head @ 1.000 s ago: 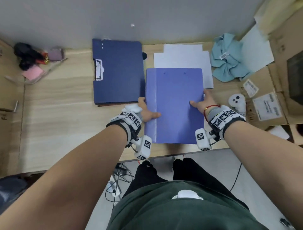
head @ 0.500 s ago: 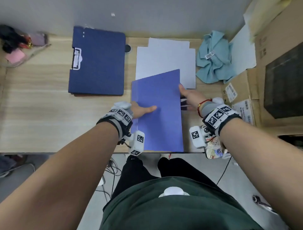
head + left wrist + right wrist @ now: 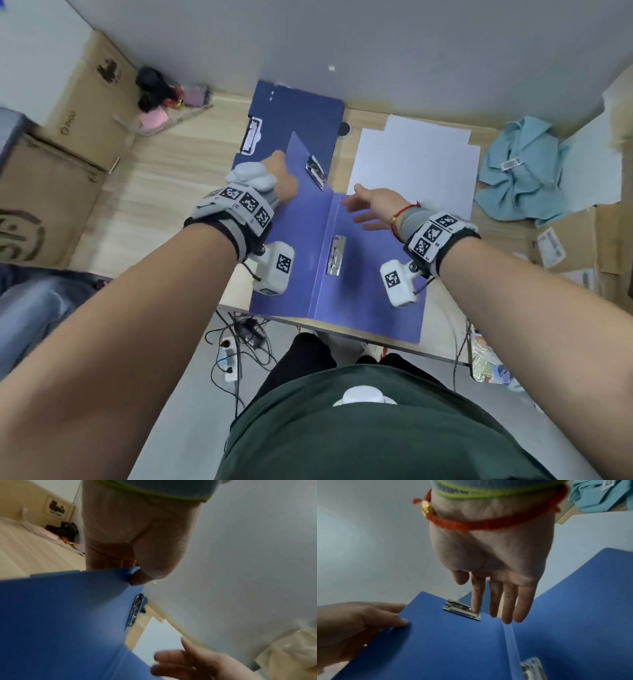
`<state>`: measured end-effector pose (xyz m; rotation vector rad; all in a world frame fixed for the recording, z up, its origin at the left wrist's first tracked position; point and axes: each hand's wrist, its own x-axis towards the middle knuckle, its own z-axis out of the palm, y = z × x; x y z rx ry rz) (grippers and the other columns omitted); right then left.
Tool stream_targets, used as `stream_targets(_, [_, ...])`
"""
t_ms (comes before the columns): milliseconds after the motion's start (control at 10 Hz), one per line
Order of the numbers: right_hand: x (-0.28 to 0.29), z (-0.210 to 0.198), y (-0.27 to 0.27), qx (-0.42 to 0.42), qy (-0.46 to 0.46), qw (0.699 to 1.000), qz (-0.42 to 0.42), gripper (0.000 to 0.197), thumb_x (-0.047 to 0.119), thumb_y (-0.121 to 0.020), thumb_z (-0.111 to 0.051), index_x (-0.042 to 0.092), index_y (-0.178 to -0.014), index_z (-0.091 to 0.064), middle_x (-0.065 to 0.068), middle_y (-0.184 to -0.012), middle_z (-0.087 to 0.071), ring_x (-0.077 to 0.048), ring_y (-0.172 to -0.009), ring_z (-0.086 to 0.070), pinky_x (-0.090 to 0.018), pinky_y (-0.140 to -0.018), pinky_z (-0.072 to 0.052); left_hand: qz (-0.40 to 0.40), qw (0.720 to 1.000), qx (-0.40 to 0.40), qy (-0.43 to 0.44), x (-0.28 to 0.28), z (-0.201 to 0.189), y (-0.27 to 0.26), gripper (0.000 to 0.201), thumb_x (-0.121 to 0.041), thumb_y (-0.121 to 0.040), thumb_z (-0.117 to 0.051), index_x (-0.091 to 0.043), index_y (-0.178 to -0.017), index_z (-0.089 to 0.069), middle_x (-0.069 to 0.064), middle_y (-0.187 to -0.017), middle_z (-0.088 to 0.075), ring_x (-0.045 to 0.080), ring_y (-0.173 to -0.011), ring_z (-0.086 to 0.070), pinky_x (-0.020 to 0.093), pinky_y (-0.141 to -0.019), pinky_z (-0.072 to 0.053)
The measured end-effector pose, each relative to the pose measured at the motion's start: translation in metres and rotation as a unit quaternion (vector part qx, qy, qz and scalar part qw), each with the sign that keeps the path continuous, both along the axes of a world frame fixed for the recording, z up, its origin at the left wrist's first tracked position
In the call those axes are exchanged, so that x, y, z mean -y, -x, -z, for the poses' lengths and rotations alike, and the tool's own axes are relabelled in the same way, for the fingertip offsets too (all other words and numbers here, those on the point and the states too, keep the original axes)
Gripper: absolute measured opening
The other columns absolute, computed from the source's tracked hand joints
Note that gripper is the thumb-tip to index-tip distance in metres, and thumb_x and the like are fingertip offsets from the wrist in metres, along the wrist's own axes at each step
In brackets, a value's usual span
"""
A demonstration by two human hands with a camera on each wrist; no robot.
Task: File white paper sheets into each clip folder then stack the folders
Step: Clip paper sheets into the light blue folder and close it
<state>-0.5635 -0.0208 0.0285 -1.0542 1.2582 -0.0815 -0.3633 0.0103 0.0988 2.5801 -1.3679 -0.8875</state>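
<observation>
At about ten o'clock, the left hand [image 3: 279, 178] pinches the raised front cover of a light blue clip folder [image 3: 370, 270], thumb on top. The folder lies open at the desk's [image 3: 164, 192] near edge, its metal clip [image 3: 336, 255] at center. At one o'clock, the right hand [image 3: 373, 209] hovers over the folder, fingers straight and holding nothing, with white paper sheets [image 3: 414, 164] just beyond.

A makeshift office or storeroom corner

We see a wooden desk [image 3: 164, 192] against a grey wall, flanked by cardboard boxes [image 3: 51, 178], with paper sheets [image 3: 414, 168], a dark folder [image 3: 308, 116] and loose cables [image 3: 239, 346] underneath.
</observation>
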Motion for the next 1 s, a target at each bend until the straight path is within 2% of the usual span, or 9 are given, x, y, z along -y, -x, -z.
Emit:
stream_targets(200, [-0.002,0.057,-0.011,-0.204,0.015,0.974,-0.094,0.041,0.033,-0.096,-0.050,0.004,-0.123,-0.060,-0.012,-0.119,-0.057,-0.028,-0.101,-0.054,-0.039,-0.094,-0.046,-0.024,0.998,0.057,-0.012,-0.004,0.049,-0.056,0.080,-0.007,-0.091,-0.056,-0.014,-0.155,-0.008,0.026,-0.140,-0.044,0.040,-0.122,-0.050,0.040,-0.099,-0.040])
stream_targets(300, [-0.004,0.072,-0.017,-0.279,0.040,0.941,-0.187,0.040,0.034,-0.100,-0.043,0.006,-0.124,-0.059,-0.011,-0.125,-0.058,-0.030,-0.110,-0.054,-0.032,-0.092,-0.041,0.006,0.988,0.099,-0.116,0.000,0.069,-0.069,0.079,-0.018,-0.096,-0.054,-0.032,-0.156,-0.004,0.017,-0.152,-0.025,0.037,-0.124,-0.047,0.042,-0.103,-0.037])
stream_targets(400, [-0.004,0.090,-0.022,-0.313,0.028,0.936,-0.158,0.045,0.035,-0.095,-0.053,0.007,-0.129,-0.058,-0.009,-0.129,-0.058,-0.030,-0.123,-0.054,-0.033,-0.099,-0.042,0.072,0.966,0.152,-0.197,0.007,0.094,-0.084,0.082,-0.020,-0.089,-0.058,-0.044,-0.152,-0.011,0.015,-0.151,-0.017,0.036,-0.127,-0.041,0.043,-0.098,-0.040])
stream_targets(500, [-0.005,0.091,-0.029,-0.354,0.033,0.916,-0.188,0.045,0.038,-0.096,-0.045,0.009,-0.126,-0.061,-0.010,-0.131,-0.060,-0.031,-0.120,-0.055,-0.034,-0.100,-0.042,0.097,0.956,0.174,-0.214,0.010,0.109,-0.097,0.059,-0.015,-0.075,-0.056,-0.026,-0.132,-0.043,0.016,-0.134,-0.028,0.035,-0.121,-0.035,0.037,-0.092,-0.038])
stream_targets(600, [-0.002,0.090,-0.032,-0.355,0.021,0.920,-0.167,0.042,0.032,-0.100,-0.042,0.007,-0.128,-0.059,-0.011,-0.133,-0.057,-0.031,-0.123,-0.053,-0.034,-0.102,-0.038,0.107,0.957,0.186,-0.196,0.019,0.120,-0.097,0.047,-0.022,-0.076,-0.056,-0.014,-0.122,-0.054,0.020,-0.134,-0.036,0.037,-0.126,-0.033,0.046,-0.107,-0.032])
stream_targets(700, [0.006,0.091,-0.022,-0.352,0.013,0.921,-0.164,0.043,0.039,-0.096,-0.047,0.010,-0.125,-0.061,-0.008,-0.132,-0.058,-0.030,-0.117,-0.055,-0.037,-0.104,-0.041,0.089,0.970,0.195,-0.117,0.045,0.122,-0.073,0.043,-0.026,-0.087,-0.052,-0.010,-0.126,-0.055,0.015,-0.139,-0.038,0.034,-0.138,-0.027,0.050,-0.114,-0.025])
stream_targets(800, [0.019,0.089,-0.008,-0.335,0.013,0.929,-0.155,0.025,0.029,-0.088,-0.055,0.010,-0.104,-0.063,-0.013,-0.120,-0.063,-0.028,-0.091,-0.057,-0.038,-0.089,-0.050,0.085,0.966,0.244,-0.029,0.067,0.116,-0.047,0.031,-0.013,-0.089,-0.051,-0.008,-0.119,-0.058,0.014,-0.141,-0.038,0.031,-0.142,-0.024,0.048,-0.118,-0.019])
stream_targets(900, [0.049,0.079,0.013,-0.346,0.042,0.926,-0.145,0.018,0.016,-0.086,-0.053,0.006,-0.096,-0.065,-0.019,-0.108,-0.066,-0.026,-0.082,-0.056,-0.033,-0.076,-0.048,0.124,0.966,0.228,0.009,0.096,0.111,-0.017,0.035,-0.008,-0.091,-0.052,-0.007,-0.126,-0.053,0.016,-0.150,-0.032,0.032,-0.146,-0.020,0.046,-0.116,-0.018])
stream_targets(1000, [0.086,0.073,0.036,-0.369,0.105,0.919,-0.096,0.030,0.020,-0.088,-0.058,0.007,-0.113,-0.068,-0.011,-0.116,-0.067,-0.030,-0.105,-0.063,-0.031,-0.090,-0.048,0.165,0.976,0.130,-0.065,0.122,0.118,0.011,0.045,-0.021,-0.088,-0.063,-0.010,-0.130,-0.049,0.008,-0.131,-0.050,0.027,-0.124,-0.049,0.035,-0.089,-0.037])
